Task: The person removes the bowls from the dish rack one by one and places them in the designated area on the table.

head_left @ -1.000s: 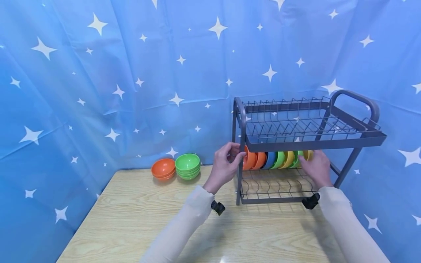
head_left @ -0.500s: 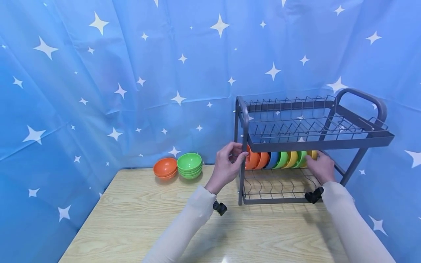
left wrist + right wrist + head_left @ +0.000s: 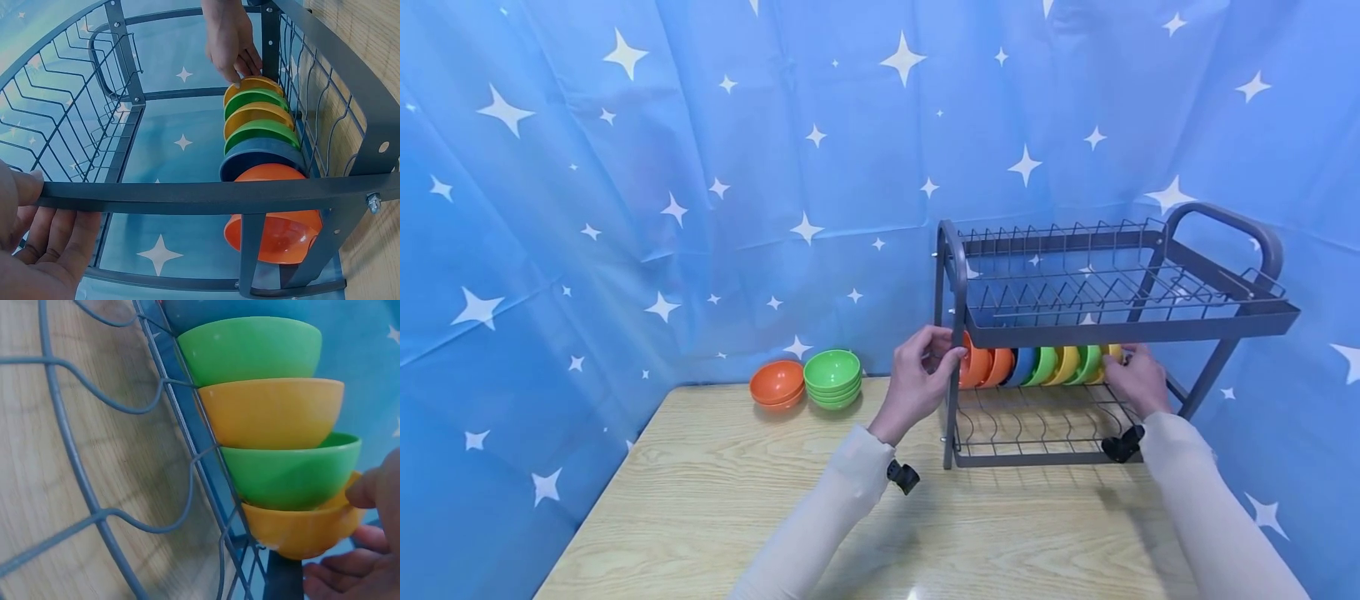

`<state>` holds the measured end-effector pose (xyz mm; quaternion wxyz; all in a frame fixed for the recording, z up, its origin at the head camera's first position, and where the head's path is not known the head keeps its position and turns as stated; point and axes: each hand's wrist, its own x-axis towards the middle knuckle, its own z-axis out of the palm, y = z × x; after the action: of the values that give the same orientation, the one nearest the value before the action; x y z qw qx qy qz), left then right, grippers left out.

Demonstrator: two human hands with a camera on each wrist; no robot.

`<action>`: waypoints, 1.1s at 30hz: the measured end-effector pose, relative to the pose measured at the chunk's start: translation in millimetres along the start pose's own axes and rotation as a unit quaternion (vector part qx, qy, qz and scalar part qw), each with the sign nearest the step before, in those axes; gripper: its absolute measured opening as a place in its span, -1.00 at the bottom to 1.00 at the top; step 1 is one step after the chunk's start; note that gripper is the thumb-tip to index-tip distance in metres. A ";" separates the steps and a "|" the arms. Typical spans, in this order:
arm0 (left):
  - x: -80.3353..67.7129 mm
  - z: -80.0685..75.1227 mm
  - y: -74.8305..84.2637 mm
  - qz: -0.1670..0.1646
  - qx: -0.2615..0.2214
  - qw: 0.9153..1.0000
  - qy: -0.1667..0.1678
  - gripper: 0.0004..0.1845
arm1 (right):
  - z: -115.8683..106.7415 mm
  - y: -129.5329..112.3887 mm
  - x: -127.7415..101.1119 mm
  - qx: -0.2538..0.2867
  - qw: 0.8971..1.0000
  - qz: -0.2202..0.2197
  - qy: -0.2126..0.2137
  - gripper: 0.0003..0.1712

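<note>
My left hand (image 3: 917, 379) grips the left side post of a dark metal dish rack (image 3: 1138, 333), its thumb and fingers around the bar in the left wrist view. Inside the lower tier, a row of bowls stands on edge: orange bowls (image 3: 976, 367) nearest the left post, then a blue bowl (image 3: 262, 156), green and yellow ones. At the row's right end is a yellow bowl (image 3: 294, 531). My right hand (image 3: 1135, 383) pinches it, thumb at the rim and fingers beside its outer wall. A green bowl (image 3: 300, 478) stands right beside it, overlapping its opening.
Stacked orange bowls (image 3: 777, 383) and stacked green bowls (image 3: 832, 377) sit at the back of the wooden table (image 3: 700, 500), left of the rack. The rack's wire upper tier hangs over my right hand. A blue star-patterned curtain (image 3: 737, 167) surrounds the table.
My right hand has shifted slightly right, its thumb moving from near the last green bowl to the end yellow bowl. The left hand keeps its grip on the post. The head view has shifted slightly.
</note>
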<state>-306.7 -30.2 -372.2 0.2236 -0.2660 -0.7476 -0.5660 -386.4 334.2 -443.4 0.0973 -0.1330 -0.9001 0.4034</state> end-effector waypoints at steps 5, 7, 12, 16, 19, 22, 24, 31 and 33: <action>0.4 1.1 0.1 -0.005 -0.005 1.000 0.001 -0.81 | -2.1 2.6 1.6 -0.004 1.000 -0.015 -0.008 -0.24; 0.5 0.7 -0.1 -0.005 -0.006 1.000 -0.001 -0.81 | -2.2 3.2 2.1 -0.003 1.000 -0.022 -0.010 -0.25; -0.4 0.4 -1.0 -0.003 -0.002 1.000 -0.002 -0.80 | -0.2 5.2 1.2 0.005 1.000 -0.021 -0.002 -0.23; -1.2 0.5 -1.5 -0.001 0.003 1.000 -0.001 -0.79 | 3.1 3.8 0.0 0.015 1.000 -0.003 0.012 -0.22; -1.2 0.7 -1.6 0.001 0.003 1.000 -0.002 -0.79 | 4.1 1.9 -0.7 0.020 1.000 0.006 0.017 -0.22; -1.5 1.0 -1.9 0.005 0.003 1.000 -0.002 -0.80 | 4.0 1.7 -1.2 0.023 1.000 0.008 0.013 -0.22; -1.6 1.6 -2.4 0.007 0.004 1.000 -0.002 -0.81 | 3.6 3.0 -1.0 0.025 1.000 0.005 0.009 -0.22; -1.4 3.1 -3.6 0.016 -0.004 1.000 0.004 -0.84 | 2.0 7.3 -2.3 0.029 0.999 -0.020 0.014 -0.22; -1.4 3.9 -3.9 0.020 -0.010 1.000 0.007 -0.84 | 2.1 9.2 -3.3 0.034 0.999 -0.026 0.021 -0.21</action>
<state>-308.3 -27.5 -376.9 0.2373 -0.2795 -0.7350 -0.5704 -382.4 337.6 -451.9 0.1309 -0.1146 -0.8870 0.4278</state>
